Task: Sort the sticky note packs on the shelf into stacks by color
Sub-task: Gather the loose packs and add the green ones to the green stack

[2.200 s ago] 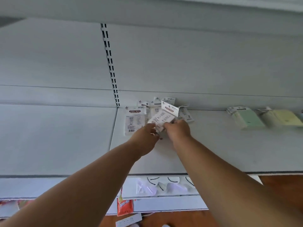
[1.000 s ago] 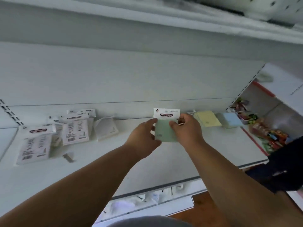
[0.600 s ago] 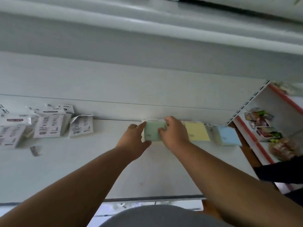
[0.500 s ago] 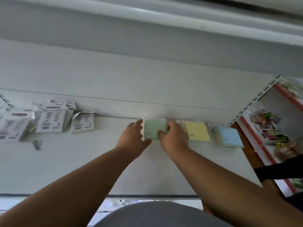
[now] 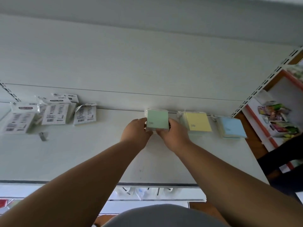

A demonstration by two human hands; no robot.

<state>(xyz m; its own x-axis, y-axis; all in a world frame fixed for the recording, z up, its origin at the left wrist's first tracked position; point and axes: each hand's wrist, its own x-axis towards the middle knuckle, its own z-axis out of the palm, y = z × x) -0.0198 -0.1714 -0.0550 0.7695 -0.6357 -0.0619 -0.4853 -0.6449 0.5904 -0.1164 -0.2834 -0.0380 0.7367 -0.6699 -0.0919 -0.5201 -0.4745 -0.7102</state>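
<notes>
Both hands at the green stack [image 5: 157,119] on the shelf [image 5: 98,154], against the back wall. Left hand [image 5: 136,131] holds its left edge, fingers curled at the near corner; right hand [image 5: 173,134] holds the right and near edge, fingertips on the pack. Top green pack lies flat, roughly square with those beneath; judged to be in the final squaring-up of a placement, hands not yet off.

Sorted so far: three stacks in a row along the back wall. Green, then the yellow stack [image 5: 196,122] just beside it to the right, then the blue stack [image 5: 232,129]. Stack heights cannot be counted.

Left to do: a cluster of unsorted packs [image 5: 55,112] well apart to the left, lying label-side up or leaning, so their colours are mostly hidden. At least four visible. Estimate: task partway through, several packs remaining.
</notes>
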